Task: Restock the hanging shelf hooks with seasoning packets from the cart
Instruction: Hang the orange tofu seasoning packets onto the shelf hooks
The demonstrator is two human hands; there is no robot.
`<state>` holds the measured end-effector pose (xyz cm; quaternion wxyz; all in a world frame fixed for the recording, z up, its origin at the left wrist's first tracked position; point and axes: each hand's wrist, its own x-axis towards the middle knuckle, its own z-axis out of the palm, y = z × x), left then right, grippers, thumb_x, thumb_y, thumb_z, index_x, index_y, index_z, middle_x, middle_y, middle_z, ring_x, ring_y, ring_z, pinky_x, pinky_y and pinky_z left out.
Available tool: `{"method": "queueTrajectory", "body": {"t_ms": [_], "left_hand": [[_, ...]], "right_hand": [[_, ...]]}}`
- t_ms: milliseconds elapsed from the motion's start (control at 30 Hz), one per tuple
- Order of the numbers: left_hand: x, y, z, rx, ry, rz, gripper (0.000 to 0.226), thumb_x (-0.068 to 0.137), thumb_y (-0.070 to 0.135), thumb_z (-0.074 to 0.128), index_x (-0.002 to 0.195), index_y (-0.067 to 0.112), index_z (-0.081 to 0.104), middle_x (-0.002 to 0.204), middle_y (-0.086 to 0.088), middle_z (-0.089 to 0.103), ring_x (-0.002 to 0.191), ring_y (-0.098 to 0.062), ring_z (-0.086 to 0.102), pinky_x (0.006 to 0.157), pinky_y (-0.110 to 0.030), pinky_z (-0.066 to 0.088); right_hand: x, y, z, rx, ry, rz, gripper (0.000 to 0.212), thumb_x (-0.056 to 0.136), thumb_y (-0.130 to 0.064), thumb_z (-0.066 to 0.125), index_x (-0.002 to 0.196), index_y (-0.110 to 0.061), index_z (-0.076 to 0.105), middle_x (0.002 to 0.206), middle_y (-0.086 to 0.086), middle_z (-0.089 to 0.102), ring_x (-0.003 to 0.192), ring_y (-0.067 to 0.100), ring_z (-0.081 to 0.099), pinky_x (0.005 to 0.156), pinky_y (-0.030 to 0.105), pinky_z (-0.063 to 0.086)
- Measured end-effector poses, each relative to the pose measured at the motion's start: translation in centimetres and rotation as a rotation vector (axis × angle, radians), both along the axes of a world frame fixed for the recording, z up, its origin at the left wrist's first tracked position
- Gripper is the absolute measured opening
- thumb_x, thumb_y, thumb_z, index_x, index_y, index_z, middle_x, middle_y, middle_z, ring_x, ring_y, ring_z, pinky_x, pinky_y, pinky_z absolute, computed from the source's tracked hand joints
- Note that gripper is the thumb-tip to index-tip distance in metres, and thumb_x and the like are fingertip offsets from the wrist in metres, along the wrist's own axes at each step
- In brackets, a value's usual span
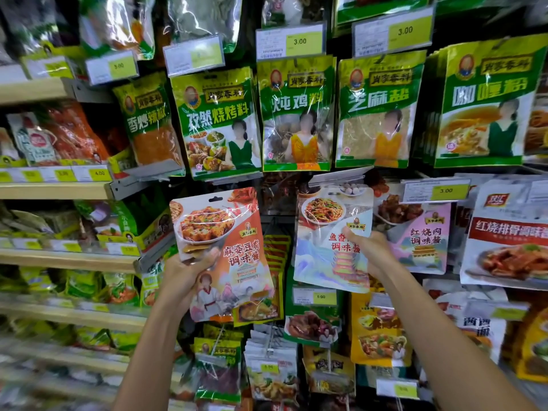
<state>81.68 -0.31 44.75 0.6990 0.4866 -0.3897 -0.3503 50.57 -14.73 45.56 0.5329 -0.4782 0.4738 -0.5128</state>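
Note:
My left hand (185, 269) grips an orange mapo tofu sauce packet (225, 250) by its left edge, holding it upright in front of the hook wall, its hang hole at the top. My right hand (367, 247) pinches a pale blue fish-flavour sauce packet (332, 241) on its right side; its top reaches up to a metal hook with a tilted label holder (338, 176). Whether that packet hangs on the hook cannot be told. The cart is out of view.
Green seasoning packets (296, 114) hang in a row above, under yellow price tags (299, 41). A pink braised pork sauce packet (421, 238) and a white rib sauce packet (510, 232) hang to the right. Wooden shelves (53, 191) with bagged goods stand at left. More packets hang below.

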Motion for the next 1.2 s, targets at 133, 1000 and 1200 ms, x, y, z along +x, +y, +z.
{"method": "queueTrajectory", "body": {"t_ms": [133, 1000, 1200], "left_hand": [[-0.5, 0.5, -1.5, 0.045, 0.049, 0.051, 0.021, 0.067, 0.01, 0.076, 0.087, 0.007, 0.072, 0.083, -0.007, 0.076, 0.07, -0.019, 0.072, 0.057, -0.027, 0.057], [4.7, -6.0, -3.3, 0.043, -0.156, -0.32, 0.014, 0.064, 0.025, 0.084, 0.07, 0.018, 0.074, 0.055, 0.0, 0.062, 0.036, -0.011, 0.049, 0.037, -0.02, 0.038], [3.3, -8.3, -2.3, 0.033, -0.099, -0.435, 0.024, 0.066, 0.023, 0.079, 0.074, 0.004, 0.066, 0.052, -0.002, 0.057, 0.034, -0.011, 0.045, 0.035, -0.02, 0.037]], "right_hand": [[-0.4, -0.1, -1.2, -0.053, 0.055, -0.021, 0.021, 0.087, -0.026, 0.069, 0.101, -0.011, 0.066, 0.103, 0.009, 0.071, 0.087, 0.015, 0.066, 0.079, 0.031, 0.051], [3.9, 1.5, -4.2, -0.195, 0.443, -0.619, 0.028, 0.094, -0.023, 0.06, 0.105, 0.002, 0.067, 0.102, 0.021, 0.07, 0.094, 0.036, 0.064, 0.072, 0.035, 0.046], [4.0, 1.7, -3.9, -0.181, 0.514, -0.652, 0.027, 0.095, -0.022, 0.059, 0.104, 0.003, 0.064, 0.103, 0.023, 0.069, 0.094, 0.036, 0.063, 0.071, 0.035, 0.043]]}}
